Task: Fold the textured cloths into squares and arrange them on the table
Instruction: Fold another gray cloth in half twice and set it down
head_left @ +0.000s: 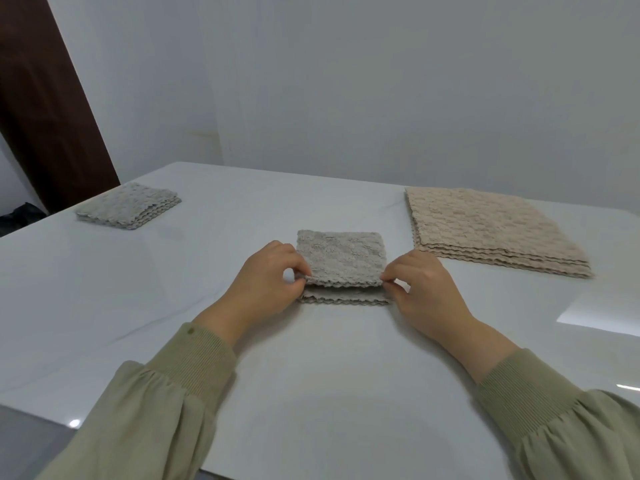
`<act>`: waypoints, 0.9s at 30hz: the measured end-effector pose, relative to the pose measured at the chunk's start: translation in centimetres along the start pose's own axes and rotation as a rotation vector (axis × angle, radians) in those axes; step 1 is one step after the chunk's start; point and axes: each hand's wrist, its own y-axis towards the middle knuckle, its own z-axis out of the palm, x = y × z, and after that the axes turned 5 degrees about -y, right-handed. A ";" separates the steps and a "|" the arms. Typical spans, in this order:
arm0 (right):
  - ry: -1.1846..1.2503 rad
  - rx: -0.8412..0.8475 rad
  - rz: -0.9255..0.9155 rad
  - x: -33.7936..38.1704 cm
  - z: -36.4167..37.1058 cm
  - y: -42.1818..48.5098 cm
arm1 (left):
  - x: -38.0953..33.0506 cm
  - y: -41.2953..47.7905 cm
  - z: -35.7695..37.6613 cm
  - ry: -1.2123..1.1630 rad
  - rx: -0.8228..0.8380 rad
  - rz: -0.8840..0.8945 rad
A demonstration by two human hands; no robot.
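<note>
A grey textured cloth (343, 256) is held at the middle of the white table (311, 375), near the person. Its upper layer is pinched at the near left corner by the left hand (268, 275) and at the near right corner by the right hand (420, 285). Thumb and forefinger are closed on the scalloped edge, and the other fingers are loosely curled. The upper layer is raised slightly above the lower one, whose near edge shows beneath. The fold is judged nearly closed but not yet laid flat.

At the far left a small stack of folded grey squares (130, 205) is seen and is taken as finished work. At the right, well apart from it, a pile of larger beige cloths (485, 226) lies flat and unfolded, several layers deep. These are judged to be what is left, so the task is reckoned partly done. Exact counts cannot be told.
</note>
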 end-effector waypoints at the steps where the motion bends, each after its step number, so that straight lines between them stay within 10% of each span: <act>1: -0.006 0.032 -0.005 -0.1 0.0 -0.1 | 0.0 0.0 0.0 -0.001 0.024 -0.003; 16: -0.007 0.199 -0.035 0.2 -0.3 0.2 | 0.3 -0.1 0.1 -0.002 0.178 0.007; 22: 0.034 0.015 0.109 2.3 -0.7 3.5 | 0.6 0.3 0.1 0.027 0.224 -0.010; 27: -0.078 0.360 0.201 3.4 3.6 7.2 | 0.5 0.3 0.0 -0.005 0.255 -0.082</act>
